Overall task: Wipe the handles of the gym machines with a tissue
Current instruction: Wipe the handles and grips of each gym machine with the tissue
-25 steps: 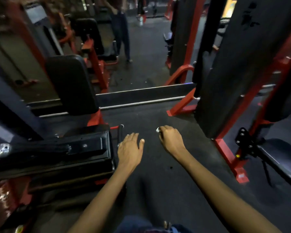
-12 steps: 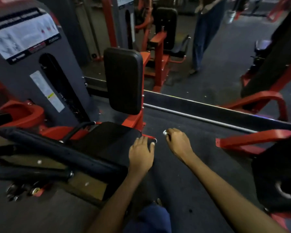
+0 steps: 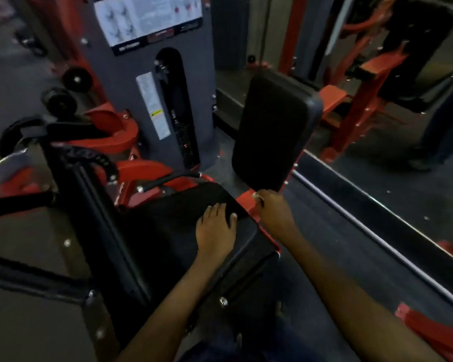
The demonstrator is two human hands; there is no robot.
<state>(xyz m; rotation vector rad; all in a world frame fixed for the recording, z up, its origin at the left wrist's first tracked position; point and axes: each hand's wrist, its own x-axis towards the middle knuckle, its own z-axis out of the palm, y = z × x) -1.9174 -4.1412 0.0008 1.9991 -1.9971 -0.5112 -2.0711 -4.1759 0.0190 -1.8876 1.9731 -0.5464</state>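
My left hand [image 3: 216, 231] hovers with straight fingers over the black seat pad [image 3: 183, 218] of a red and grey gym machine and holds nothing. My right hand [image 3: 273, 212] is curled, and a small whitish bit of tissue [image 3: 256, 195] shows at its fingertips, just below the upright black back pad [image 3: 272, 131]. A curved black handle [image 3: 168, 180] sticks out beside the seat on its far left side, apart from both hands. Another black padded bar [image 3: 19, 203] lies at the left edge.
The grey weight-stack tower [image 3: 152, 82] with an instruction placard stands behind the seat. Black roller pads [image 3: 63, 97] sit at the left. A metal floor strip [image 3: 372, 231] runs diagonally on the right. A person's legs [image 3: 442, 131] and another red machine [image 3: 358, 105] are at the far right.
My view has swung left and closer to the seated machine. Both hands now sit over the seat and its red frame instead of the floor. The right hand keeps its grip on the tissue.
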